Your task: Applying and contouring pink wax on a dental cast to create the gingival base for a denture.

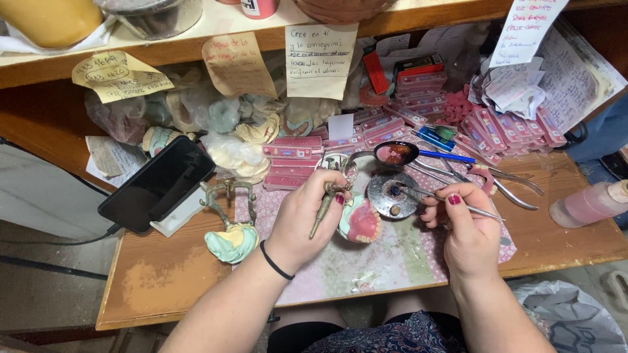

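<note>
My left hand (302, 222) grips a brass-coloured articulator (325, 206) that carries a pink denture on a pale green cast (360, 221), just above the patterned mat (366, 261). My right hand (466, 225) pinches a thin metal instrument (428, 195) whose tip rests in a small round dark metal dish (392, 194) right of the denture. A metal spoon with pink wax (396, 153) lies behind the dish.
A black phone (157, 184) leans on a stand at left, with a second articulator and green cast (231, 238) in front. Pink tooth-card boxes (418, 111), pliers (504, 183), paper notes and a pink bottle (589, 201) crowd the back and right.
</note>
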